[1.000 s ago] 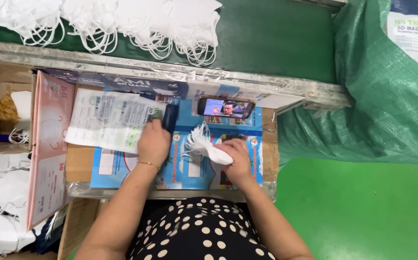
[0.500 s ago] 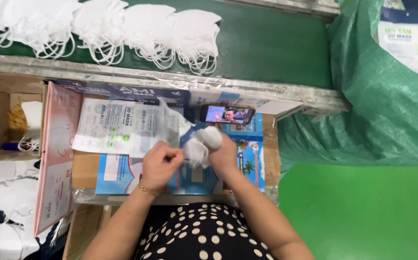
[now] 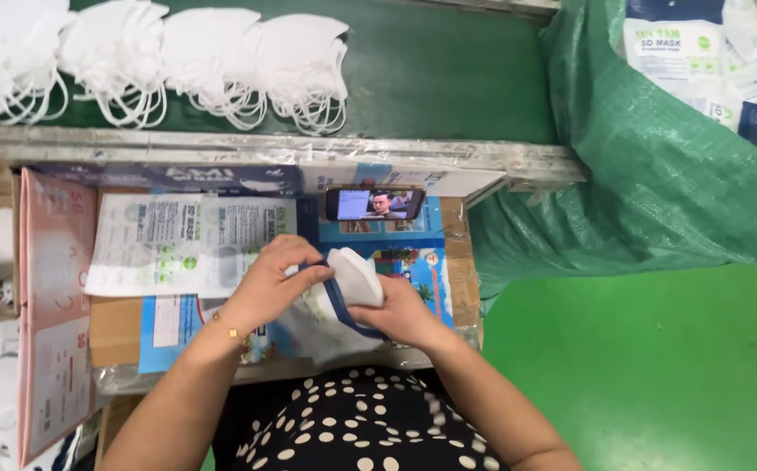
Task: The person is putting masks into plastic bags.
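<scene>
My left hand (image 3: pixel 276 279) and my right hand (image 3: pixel 396 310) meet over the cardboard work surface (image 3: pixel 117 331). Between them is a stack of folded white masks (image 3: pixel 354 277) going into a clear plastic pouch with a dark blue edge (image 3: pixel 335 305). My left hand pinches the pouch's blue edge at the top. The right one cups the masks and pouch from below. A pile of flat printed pouches (image 3: pixel 182 244) lies just left of my hands.
Several white masks (image 3: pixel 160 61) lie in a row on the green conveyor belt (image 3: pixel 448 78). A phone (image 3: pixel 375 204) stands propped against the metal rail (image 3: pixel 309 153). A pink box flap (image 3: pixel 54 314) is at left, a green woven sack (image 3: pixel 658 174) at right.
One second ago my right hand held the masks alone and the left lay on the pouch pile. Both hands have come together, and the masks now sit in the blue-edged pouch.
</scene>
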